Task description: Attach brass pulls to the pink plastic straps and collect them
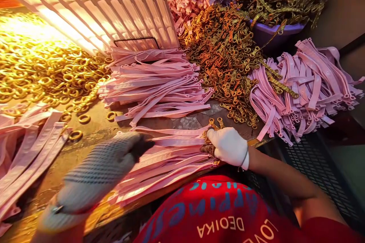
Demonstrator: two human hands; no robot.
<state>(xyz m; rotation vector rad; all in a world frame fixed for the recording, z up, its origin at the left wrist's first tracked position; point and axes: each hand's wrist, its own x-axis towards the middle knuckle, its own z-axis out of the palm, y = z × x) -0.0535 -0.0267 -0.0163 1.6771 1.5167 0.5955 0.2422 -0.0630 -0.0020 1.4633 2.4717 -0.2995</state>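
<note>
My right hand (230,145), in a white glove with dark fingertips, is closed at the right ends of a row of pink straps (168,165) along the table's front edge. The end of a strap is between its fingers, and small gold links (216,122) stick out just above them. Over the left part of that row is my left hand (105,161), in a grey dotted glove, somewhat blurred. Its dark fingers are drawn together, pointing right; whatever is between them cannot be made out.
A pile of gold rings (51,72) spreads at the left, near more pink straps (31,152). Behind my hands is a stack of pink straps (154,83) against a white ribbed panel (114,3). Gold links (225,60), a purple basin (273,30) and another strap heap (308,91) are at right.
</note>
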